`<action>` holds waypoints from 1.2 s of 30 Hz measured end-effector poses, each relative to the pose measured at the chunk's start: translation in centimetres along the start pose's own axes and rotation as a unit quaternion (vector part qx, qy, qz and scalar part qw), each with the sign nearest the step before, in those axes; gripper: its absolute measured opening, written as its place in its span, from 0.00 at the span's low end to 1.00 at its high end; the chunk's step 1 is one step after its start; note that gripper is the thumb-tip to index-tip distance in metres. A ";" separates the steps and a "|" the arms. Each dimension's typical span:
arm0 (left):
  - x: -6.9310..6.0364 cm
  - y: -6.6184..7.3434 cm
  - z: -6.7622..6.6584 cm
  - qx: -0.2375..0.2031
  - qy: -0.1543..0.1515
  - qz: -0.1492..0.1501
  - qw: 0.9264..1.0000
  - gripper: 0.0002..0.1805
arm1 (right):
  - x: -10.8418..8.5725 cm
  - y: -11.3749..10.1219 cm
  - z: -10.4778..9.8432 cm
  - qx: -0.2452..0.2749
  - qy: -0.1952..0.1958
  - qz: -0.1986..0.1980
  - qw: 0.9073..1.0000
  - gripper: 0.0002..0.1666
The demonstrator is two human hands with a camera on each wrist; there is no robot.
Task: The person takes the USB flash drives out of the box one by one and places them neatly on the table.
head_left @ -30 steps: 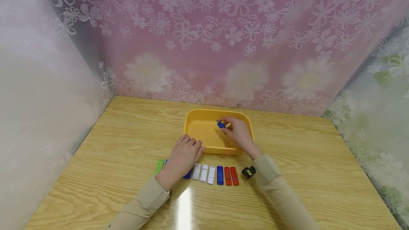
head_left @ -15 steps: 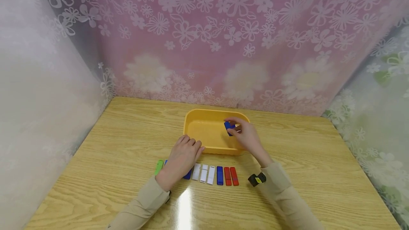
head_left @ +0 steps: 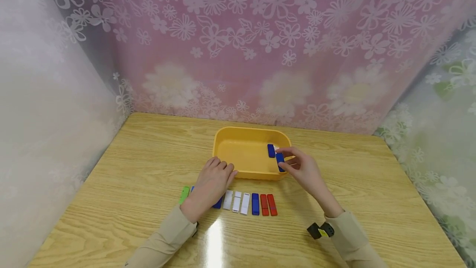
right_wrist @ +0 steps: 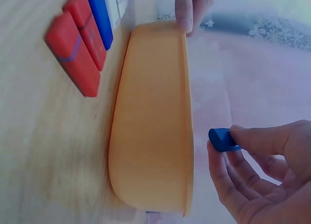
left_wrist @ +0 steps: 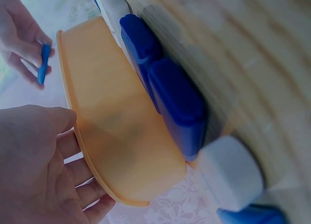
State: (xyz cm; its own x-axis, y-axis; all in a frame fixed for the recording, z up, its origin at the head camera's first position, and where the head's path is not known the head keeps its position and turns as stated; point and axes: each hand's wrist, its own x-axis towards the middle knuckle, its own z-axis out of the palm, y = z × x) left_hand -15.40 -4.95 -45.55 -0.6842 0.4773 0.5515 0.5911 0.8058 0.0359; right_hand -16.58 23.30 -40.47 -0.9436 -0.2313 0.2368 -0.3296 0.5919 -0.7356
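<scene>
My right hand (head_left: 303, 171) pinches a blue USB stick (head_left: 280, 162) between thumb and fingertips, above the right end of a yellow bin (head_left: 241, 173). In the right wrist view the held stick (right_wrist: 222, 140) hangs past the bin's rim. Another blue stick (head_left: 271, 150) lies inside the bin, beside a small white thing (head_left: 276, 148) partly hidden by my fingers. My left hand (head_left: 213, 183) grips the bin's near rim at the left, thumb outside and fingers over the edge, as the left wrist view shows.
A row of USB sticks lies in front of the bin: green (head_left: 184, 195), several white (head_left: 236, 202), blue (head_left: 255, 204) and two red (head_left: 268, 205). My left hand hides part of the row. A flowered curtain (head_left: 238, 53) hangs behind the wooden table (head_left: 353, 185).
My right hand has moved right and towards me, carrying the blue stick to the bin's right end. A blue stick in the bin has come into view. The left hand stays put.
</scene>
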 end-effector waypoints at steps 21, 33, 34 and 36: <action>0.1 0.1 0.0 -0.005 -0.017 -0.009 1.000 0.13 | -5.8 1.5 0.5 0.002 -0.108 0.068 0.992 0.19; 0.1 0.1 -0.1 -0.010 -0.023 -0.009 1.000 0.13 | -6.1 1.9 2.1 -0.022 -0.132 0.127 0.983 0.15; 0.1 0.1 -0.1 -0.009 -0.022 -0.009 1.000 0.13 | -6.1 1.8 2.2 -0.027 -0.129 0.129 0.983 0.15; 0.1 0.1 -0.1 -0.009 -0.021 -0.007 1.000 0.13 | -6.1 1.6 2.3 -0.038 -0.124 0.132 0.983 0.15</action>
State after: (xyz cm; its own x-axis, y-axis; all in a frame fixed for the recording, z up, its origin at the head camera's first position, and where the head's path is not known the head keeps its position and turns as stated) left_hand -15.39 -4.89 -45.40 -0.7103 0.4799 0.5149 0.5878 0.8069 0.0588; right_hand -11.33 23.90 -44.58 -0.9632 -0.2379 -0.1246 -0.0849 0.7098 -0.6992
